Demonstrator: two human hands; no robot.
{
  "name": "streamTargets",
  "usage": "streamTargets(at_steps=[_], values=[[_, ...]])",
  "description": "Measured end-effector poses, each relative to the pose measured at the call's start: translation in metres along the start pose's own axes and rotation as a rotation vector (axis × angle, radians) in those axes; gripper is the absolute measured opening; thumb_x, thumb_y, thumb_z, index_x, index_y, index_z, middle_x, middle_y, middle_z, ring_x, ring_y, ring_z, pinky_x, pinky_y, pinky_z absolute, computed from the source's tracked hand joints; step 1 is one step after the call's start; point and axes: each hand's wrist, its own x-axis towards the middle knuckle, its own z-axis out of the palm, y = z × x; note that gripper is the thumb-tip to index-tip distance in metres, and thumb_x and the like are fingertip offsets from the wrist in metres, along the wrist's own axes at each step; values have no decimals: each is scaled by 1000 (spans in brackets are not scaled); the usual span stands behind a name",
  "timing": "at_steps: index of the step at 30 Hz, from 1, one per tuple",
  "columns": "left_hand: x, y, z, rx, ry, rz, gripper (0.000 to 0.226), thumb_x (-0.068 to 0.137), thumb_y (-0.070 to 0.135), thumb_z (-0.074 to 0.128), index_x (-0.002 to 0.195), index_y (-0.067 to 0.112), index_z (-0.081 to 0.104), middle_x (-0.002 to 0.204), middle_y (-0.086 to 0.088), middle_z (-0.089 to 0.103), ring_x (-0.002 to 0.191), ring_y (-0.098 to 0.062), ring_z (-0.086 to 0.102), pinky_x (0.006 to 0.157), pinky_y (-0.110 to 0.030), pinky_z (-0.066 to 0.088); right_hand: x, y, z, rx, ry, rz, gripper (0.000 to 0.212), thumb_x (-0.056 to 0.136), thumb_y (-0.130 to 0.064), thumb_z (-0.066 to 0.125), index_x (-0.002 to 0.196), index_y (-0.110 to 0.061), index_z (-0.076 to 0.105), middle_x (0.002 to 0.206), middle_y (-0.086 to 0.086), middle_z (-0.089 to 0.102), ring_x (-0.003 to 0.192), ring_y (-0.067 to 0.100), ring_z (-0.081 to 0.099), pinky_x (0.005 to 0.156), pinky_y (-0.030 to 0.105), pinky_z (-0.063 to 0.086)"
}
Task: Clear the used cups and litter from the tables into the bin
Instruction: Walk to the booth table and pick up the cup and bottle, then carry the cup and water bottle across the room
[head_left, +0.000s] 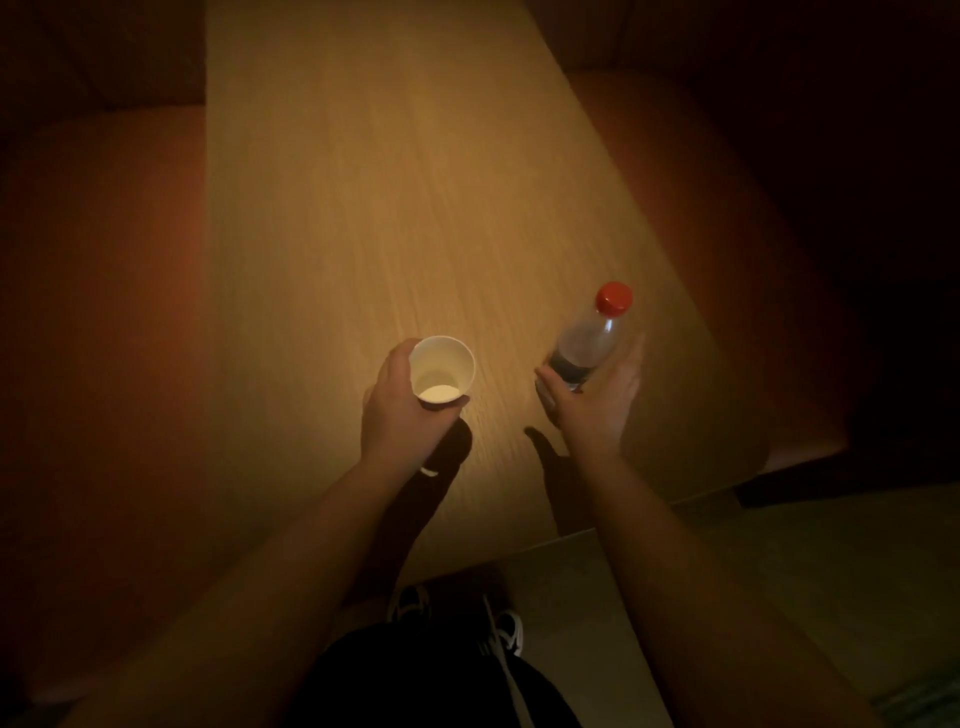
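A white paper cup stands upright near the front of the wooden table, and my left hand grips it round the wall. To the right stands a clear plastic bottle with a red cap and a little dark drink at the bottom. My right hand is spread around the bottle's base, thumb on the left, fingers straight on the right. Whether the palm touches the bottle is not clear.
Orange-red bench seats run along both long sides of the table, the right one close by the bottle. The room is dim. The floor and my shoes show below the table's front edge.
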Motion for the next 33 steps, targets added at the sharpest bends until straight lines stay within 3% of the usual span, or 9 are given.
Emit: streamTargets(at_steps=[2,3,5,13,16,19,22,27,33], values=[[0,-1,-4,13,12,7,80,65,43,82,130,35,36,125,10,50,111,-17,48,87,-45,49,8,1,10,106,-32,14,98,66,-32,84,146,-23,27,138,-7,47,126,0,39,100,24,37],[-1,-2,-7,18,17,6,80,65,42,82,130,34,37,124,10,50,111,-16,49,87,-44,49,11,4,12,140,-39,18,83,69,-29,82,140,-24,38,121,-18,55,113,-9,50,88,15,44],[-2,-4,-12,27,29,8,79,64,40,83,129,33,38,123,11,50,109,-14,48,85,-40,48,13,10,14,155,-35,-2,66,72,-27,79,131,-24,49,101,-28,55,89,-21,54,66,4,42],[-8,14,-7,-8,-41,99,79,61,40,86,122,40,35,111,19,48,103,-8,50,76,-26,44,-27,21,-25,95,10,-64,68,68,-41,78,128,-29,47,114,-24,53,96,-15,50,73,10,42],[-14,32,16,-1,-169,207,76,58,42,86,115,39,37,106,18,48,99,-9,49,76,-29,45,-51,35,-59,41,79,-54,64,67,-47,76,121,-35,46,118,-18,55,105,-1,54,83,23,51],[-33,57,47,-37,-351,345,75,57,43,86,114,38,38,105,18,47,95,-4,45,74,-26,43,-87,59,-96,-3,231,-1,65,65,-51,76,120,-34,47,118,-14,57,108,5,56,87,28,52],[-67,82,80,-125,-556,523,70,58,50,82,114,40,40,104,23,47,95,3,45,72,-11,37,-134,86,-134,-25,447,99,68,64,-51,79,122,-32,49,113,-13,60,102,6,58,81,25,51],[-159,118,131,-254,-935,702,75,63,36,86,123,23,44,116,9,52,104,-7,50,81,-26,48,-232,129,-197,-16,768,290,64,63,-52,76,117,-29,52,106,-13,63,96,5,59,74,21,49],[-307,153,172,-274,-1239,973,75,60,39,86,121,20,47,114,12,49,102,1,47,81,-17,44,-372,172,-259,51,1140,537,66,66,-42,81,123,-30,50,112,-8,62,99,8,59,68,14,44]])
